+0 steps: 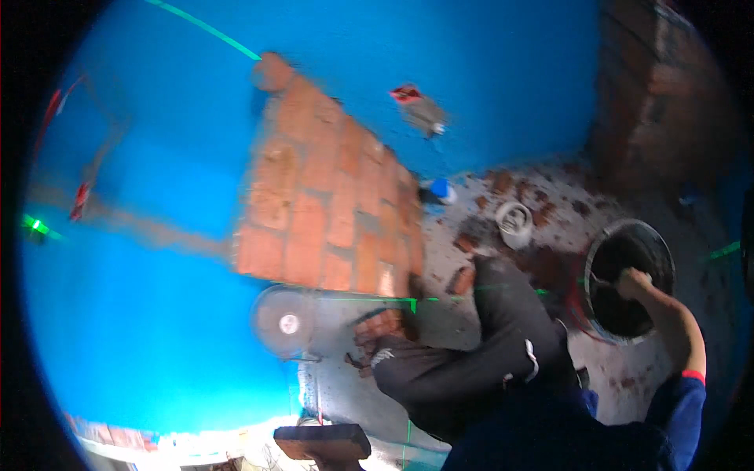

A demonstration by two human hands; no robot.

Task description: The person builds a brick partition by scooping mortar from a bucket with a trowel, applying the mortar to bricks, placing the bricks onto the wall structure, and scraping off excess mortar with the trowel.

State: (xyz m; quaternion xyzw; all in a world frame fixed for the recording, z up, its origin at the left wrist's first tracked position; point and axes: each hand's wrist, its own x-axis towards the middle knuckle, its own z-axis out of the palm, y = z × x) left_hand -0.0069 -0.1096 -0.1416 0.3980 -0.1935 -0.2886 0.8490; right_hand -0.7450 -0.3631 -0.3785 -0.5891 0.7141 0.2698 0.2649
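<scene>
My right arm reaches into a large round bucket [670,253] on the right. Inside its rim, my right hand [633,284] is closed round a tool's handle. A pale handle end [649,278] and a thin metal shank [602,281] show on either side of the fist. It looks like a trowel, its blade hidden in the dark bucket. My left hand is not in view. My bent legs [503,330] in dark trousers are between the bucket and a partly built brick wall [314,200].
A blue wall [503,78] rises behind the brickwork. Rubble and a white tub [514,224] lie on the floor. A round disc [287,323] stands beside the brickwork, near loose bricks [380,326]. A brown block [322,442] is at the lower edge. Green laser lines [369,299] cross the scene.
</scene>
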